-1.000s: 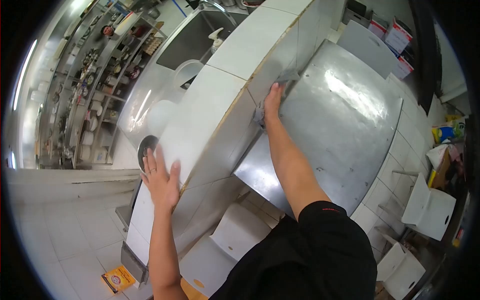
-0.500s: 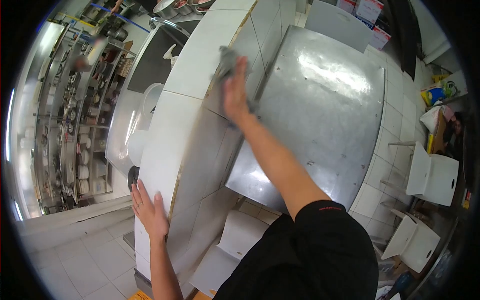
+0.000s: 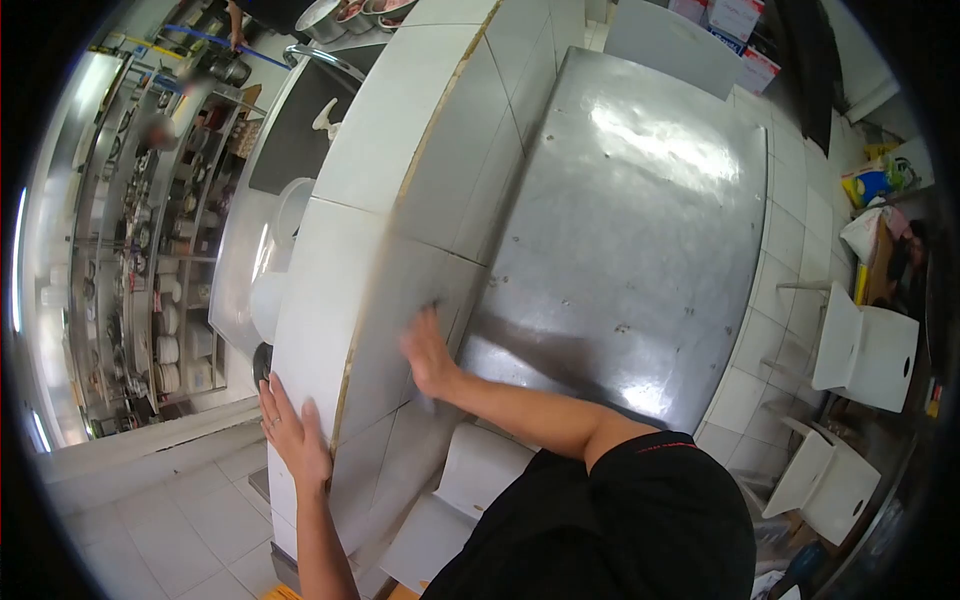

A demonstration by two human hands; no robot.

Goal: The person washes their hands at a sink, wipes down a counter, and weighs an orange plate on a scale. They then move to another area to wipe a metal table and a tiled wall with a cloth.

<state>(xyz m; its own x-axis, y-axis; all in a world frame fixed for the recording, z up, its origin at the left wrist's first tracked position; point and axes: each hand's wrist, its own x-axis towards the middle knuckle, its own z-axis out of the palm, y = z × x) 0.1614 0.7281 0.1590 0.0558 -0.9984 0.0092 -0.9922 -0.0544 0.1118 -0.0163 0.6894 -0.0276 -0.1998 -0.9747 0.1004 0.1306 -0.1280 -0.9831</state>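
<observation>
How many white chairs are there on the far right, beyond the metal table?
2. The upper chair is right of the metal table; the lower chair is just below that one. Others may be hidden.

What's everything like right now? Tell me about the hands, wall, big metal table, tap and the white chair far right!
Left hand: open, flat on the wall's top.
Right hand: blurred, by the wall's side; grip unclear.
Tiled wall: brownish along its edge.
Metal table: shiny, with small dark marks.
Tap: too small to tell if running.
White chair: nobody sitting.
</observation>
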